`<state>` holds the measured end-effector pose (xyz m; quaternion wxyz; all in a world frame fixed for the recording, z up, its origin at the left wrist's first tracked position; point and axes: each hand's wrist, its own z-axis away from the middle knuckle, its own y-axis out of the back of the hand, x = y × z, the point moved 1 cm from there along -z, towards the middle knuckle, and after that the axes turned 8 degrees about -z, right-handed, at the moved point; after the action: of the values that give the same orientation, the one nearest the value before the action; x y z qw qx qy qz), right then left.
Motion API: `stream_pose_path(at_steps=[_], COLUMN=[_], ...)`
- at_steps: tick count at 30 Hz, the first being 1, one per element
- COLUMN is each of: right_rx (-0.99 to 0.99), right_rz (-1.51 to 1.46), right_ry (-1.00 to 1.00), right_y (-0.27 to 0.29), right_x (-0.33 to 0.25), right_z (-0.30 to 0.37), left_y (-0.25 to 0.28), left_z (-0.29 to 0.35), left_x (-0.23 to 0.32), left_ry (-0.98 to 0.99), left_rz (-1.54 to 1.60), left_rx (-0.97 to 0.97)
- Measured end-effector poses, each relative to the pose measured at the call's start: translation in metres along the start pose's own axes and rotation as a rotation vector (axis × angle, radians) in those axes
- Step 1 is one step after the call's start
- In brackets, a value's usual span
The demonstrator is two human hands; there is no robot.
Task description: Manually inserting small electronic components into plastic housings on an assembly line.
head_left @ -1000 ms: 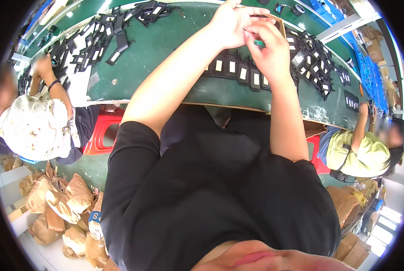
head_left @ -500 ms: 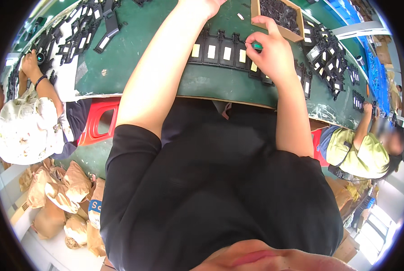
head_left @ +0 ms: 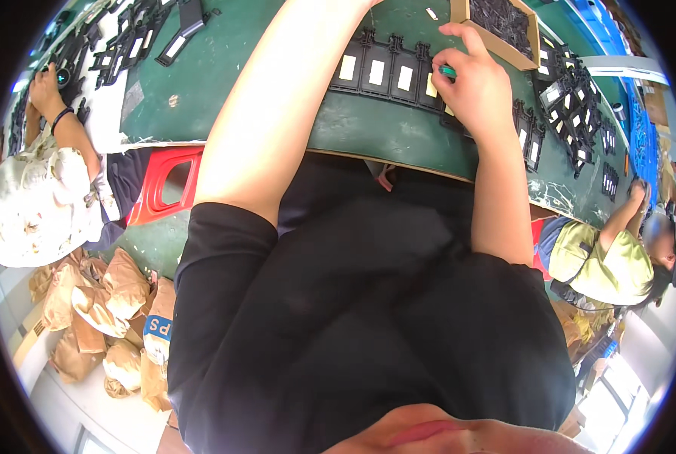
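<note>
The right hand (head_left: 472, 87) is over the counter (head_left: 364, 129), its fingers (head_left: 453, 56) pinched shut on a small green object (head_left: 447, 72), with one finger sticking out toward ten o'clock; at nine o'clock from that hand lies a row of flat black panels (head_left: 390, 74) with pale labels, part of it hidden beneath the hand; whether the green object touches a panel, I cannot tell; the left forearm (head_left: 273, 98) runs off the upper edge, so I cannot tell how the left hand's fingers stand or what they hold; an open cardboard box (head_left: 513, 57) of small dark pieces sits near the right hand at one o'clock; a heap of black parts (head_left: 567, 106) lies at three o'clock.
</note>
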<state>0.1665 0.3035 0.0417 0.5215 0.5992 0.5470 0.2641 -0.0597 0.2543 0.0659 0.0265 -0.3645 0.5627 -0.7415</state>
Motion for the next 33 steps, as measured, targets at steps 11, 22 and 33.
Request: stream_pose_path(at_steps=[11, 22, 33], right_rx=[0.005, 0.078, 0.052], right_rz=[0.038, -0.110, 0.047], right_ry=[0.052, 0.025, -0.257], right_y=[-0.003, 0.017, 0.075], right_x=[0.004, -0.001, 0.090], right_z=[0.007, 0.008, -0.063], left_y=[0.006, 0.020, 0.023], left_z=[-0.006, -0.005, -0.007], left_x=[0.004, 0.042, 0.041], left_ry=[-0.016, -0.086, -0.134], left_rz=[-0.002, 0.170, 0.152], left_rx=[0.030, 0.041, 0.075])
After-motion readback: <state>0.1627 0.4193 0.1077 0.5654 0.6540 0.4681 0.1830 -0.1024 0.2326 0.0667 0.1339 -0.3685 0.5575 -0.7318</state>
